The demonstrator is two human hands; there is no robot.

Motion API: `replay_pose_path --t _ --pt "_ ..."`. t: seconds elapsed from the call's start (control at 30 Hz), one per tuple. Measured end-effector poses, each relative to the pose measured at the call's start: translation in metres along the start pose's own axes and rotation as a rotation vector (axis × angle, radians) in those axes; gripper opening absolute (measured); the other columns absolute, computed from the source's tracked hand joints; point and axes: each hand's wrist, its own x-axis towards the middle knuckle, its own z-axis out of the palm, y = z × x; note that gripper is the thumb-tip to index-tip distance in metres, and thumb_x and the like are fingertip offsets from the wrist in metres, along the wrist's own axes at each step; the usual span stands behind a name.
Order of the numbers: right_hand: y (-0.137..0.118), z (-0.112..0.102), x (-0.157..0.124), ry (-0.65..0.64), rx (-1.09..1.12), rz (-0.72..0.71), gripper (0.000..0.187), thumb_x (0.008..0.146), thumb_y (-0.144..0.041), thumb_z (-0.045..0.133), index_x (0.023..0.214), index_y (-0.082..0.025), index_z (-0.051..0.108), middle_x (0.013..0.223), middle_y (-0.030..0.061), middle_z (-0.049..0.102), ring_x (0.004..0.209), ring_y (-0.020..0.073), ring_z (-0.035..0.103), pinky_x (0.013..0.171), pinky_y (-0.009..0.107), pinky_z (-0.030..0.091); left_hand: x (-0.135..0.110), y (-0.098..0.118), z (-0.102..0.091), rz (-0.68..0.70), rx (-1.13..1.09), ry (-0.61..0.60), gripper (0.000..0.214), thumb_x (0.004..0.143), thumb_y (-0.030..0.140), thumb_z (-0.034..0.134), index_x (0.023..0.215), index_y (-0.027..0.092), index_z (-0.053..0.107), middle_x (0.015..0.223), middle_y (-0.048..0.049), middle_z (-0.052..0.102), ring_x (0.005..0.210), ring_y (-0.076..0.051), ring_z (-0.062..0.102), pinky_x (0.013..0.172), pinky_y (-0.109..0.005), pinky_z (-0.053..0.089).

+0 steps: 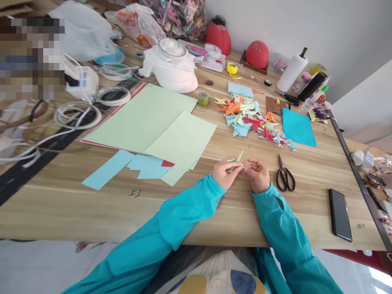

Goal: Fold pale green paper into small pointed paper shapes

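My left hand point(226, 172) pinches a folded light-green paper crane point(239, 157) above the front middle of the table. Close against it, my right hand point(258, 174) has its thumb and finger pressed together at the crane's near end; the fingers partly hide the paper there. To the right of my right hand lie black-handled scissors point(285, 174), blades pointing away from me. A pile of folded paper cranes point(245, 116) in orange, red, blue, green and yellow spreads beyond my hands.
Large pale-green sheets point(165, 118) and blue paper strips point(107, 169) lie on the left. A teal sheet point(298, 127) rests right of the cranes, a phone point(340, 215) at front right. A thread spool point(202, 98), tape measure point(232, 68) and coiled cables point(78, 116) sit farther back.
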Motion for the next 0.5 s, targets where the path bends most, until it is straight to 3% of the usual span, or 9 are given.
replay_pose_path --t 0.33,0.5 --pt "0.002 -0.003 0.001 -0.060 -0.117 -0.019 0.021 0.055 -0.026 0.077 0.071 -0.018 0.066 0.060 -0.0005 0.067 0.051 0.0121 0.059 0.054 0.026 0.049 0.002 0.001 -0.001 -0.032 -0.017 0.023 0.010 0.072 0.023 0.063 0.076 0.017 0.070 0.092 -0.0089 0.067 0.087 -0.019 0.062 0.075 -0.030 0.053" --pt "-0.008 -0.003 -0.003 -0.033 -0.382 -0.302 0.010 0.065 -0.024 0.071 0.073 -0.021 0.068 0.067 0.0004 0.066 0.062 0.0136 0.060 0.060 0.028 0.049 0.006 0.000 -0.002 -0.203 -0.183 0.039 0.014 0.065 0.025 0.068 0.073 0.015 0.071 0.091 -0.0091 0.067 0.078 -0.018 0.064 0.067 -0.030 0.055"
